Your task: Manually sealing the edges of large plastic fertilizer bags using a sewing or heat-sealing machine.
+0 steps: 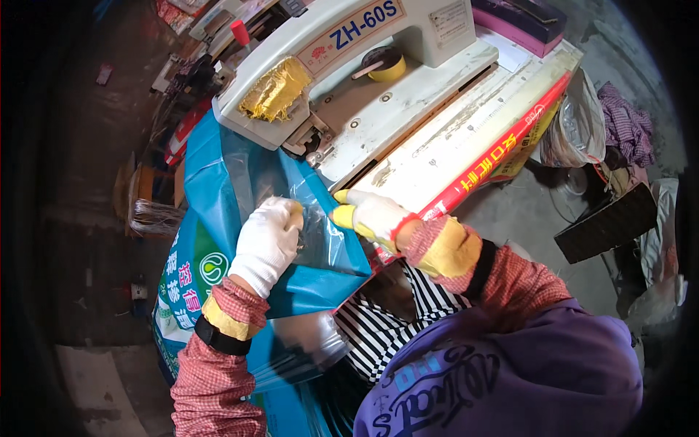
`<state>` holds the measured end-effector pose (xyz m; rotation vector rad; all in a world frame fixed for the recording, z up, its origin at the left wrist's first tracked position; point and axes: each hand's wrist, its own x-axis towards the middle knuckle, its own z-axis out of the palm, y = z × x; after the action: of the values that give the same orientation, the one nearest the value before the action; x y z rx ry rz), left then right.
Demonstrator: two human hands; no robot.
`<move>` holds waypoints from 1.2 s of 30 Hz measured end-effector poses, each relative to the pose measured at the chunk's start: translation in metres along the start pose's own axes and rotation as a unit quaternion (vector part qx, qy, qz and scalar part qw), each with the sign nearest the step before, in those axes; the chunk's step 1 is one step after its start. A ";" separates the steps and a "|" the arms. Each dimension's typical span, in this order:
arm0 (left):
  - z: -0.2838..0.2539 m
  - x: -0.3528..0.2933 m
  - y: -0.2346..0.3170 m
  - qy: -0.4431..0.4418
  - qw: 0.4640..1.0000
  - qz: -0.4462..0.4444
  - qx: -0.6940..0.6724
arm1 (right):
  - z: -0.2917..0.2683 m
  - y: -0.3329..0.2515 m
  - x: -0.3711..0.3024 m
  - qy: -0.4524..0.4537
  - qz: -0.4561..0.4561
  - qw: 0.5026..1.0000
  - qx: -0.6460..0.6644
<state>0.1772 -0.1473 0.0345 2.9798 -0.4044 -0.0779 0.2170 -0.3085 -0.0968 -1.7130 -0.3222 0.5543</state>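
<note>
A large blue woven bag (207, 164) with a clear plastic liner (314, 237) inside stands with its mouth open before a grey-white industrial sewing machine (291, 95). Above the liner, my left hand (269, 244), in a white knit glove, has its fingers curled closed on the clear plastic. My right hand (375, 218), in a white glove with yellow fingertips, closes on the bag's right-hand edge, beside the machine table's near corner. Part of its grip is hidden. The machine's needle area (313, 142) sits just beyond the bag's mouth, apart from both hands.
A yellow cup (389, 69) with a stick in it sits on the machine bed. The pale worktable (451, 146) has a red-yellow strip along its edge. A purple box (520, 25) lies at its far end. On the right are a white sack (579, 120) and a dark block (608, 222).
</note>
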 end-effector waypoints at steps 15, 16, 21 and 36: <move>-0.012 0.018 0.073 -0.328 0.935 0.067 0.119 | -0.013 -0.018 0.047 -0.086 -0.122 0.918 -0.368; -0.011 0.020 0.061 -0.313 0.934 0.043 0.166 | -0.002 -0.021 0.051 -0.105 -0.149 0.889 -0.421; 0.013 0.059 0.021 -0.246 0.884 0.016 0.397 | 0.006 -0.027 0.048 -0.130 -0.044 0.970 -0.203; -0.104 -0.135 0.014 0.132 0.940 0.047 0.310 | 0.037 -0.055 0.065 0.121 -0.388 0.793 -0.455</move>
<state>0.0512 -0.1112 0.1437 3.4951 -0.6334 0.5553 0.2573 -0.2329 -0.0609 -2.2820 -1.1765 -0.5418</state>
